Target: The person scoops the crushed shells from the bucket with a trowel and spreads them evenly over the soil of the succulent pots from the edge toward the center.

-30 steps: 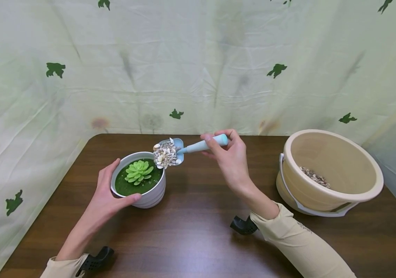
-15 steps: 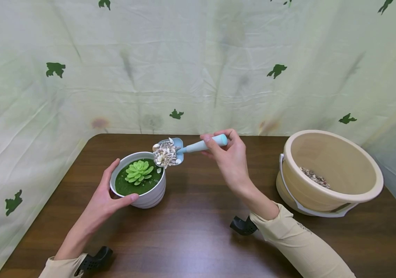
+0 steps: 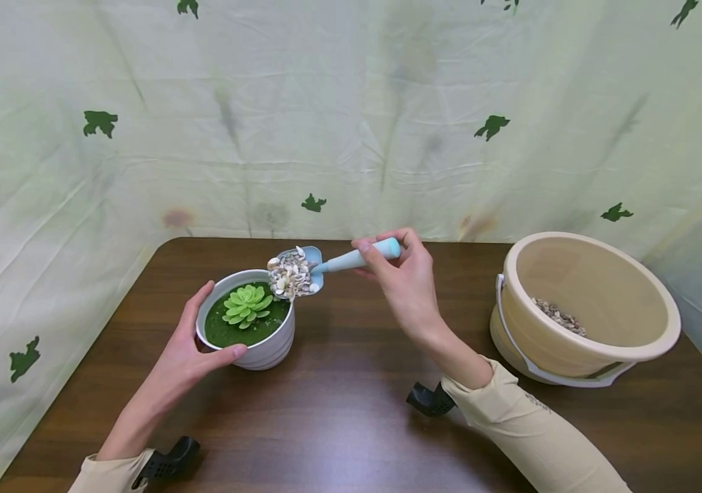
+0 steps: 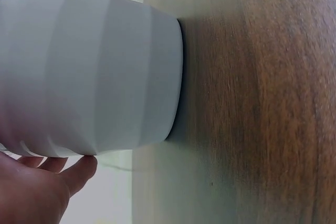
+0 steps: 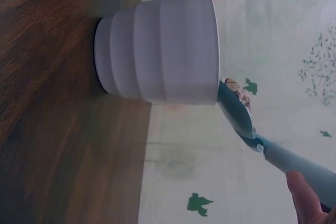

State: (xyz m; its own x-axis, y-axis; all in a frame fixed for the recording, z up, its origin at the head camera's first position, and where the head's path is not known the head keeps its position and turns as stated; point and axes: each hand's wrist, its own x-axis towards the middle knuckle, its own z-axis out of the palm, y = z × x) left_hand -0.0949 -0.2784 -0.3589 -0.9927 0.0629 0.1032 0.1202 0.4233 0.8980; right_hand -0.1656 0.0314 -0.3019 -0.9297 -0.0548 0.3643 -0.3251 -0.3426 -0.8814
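A pale ribbed flowerpot (image 3: 269, 350) stands upright on the table, a green succulent (image 3: 247, 306) set in its mossy green fill. My left hand (image 3: 187, 356) grips the pot from the left, thumb along the near side and fingers around the far left. In my right hand (image 3: 405, 281) is the light-blue handle of a small trowel (image 3: 353, 260), held between thumb and fingers. Pebbles (image 3: 291, 274), whitish and grey, are heaped on its blade. In the right wrist view the blade (image 5: 235, 113) tilts down, its tip at the pot's rim.
To the right stands a large beige bucket (image 3: 591, 274) with a lowered grey handle (image 3: 548, 375). More small stones (image 3: 559, 316) lie inside it. The brown wooden table (image 3: 338, 411) ends at the back against a pale curtain (image 3: 357, 123) with green leaf shapes.
The trowel has shifted slightly left over the pot's rim. My left thumb has slid a little left along the pot since one second ago. The bucket has stayed put.
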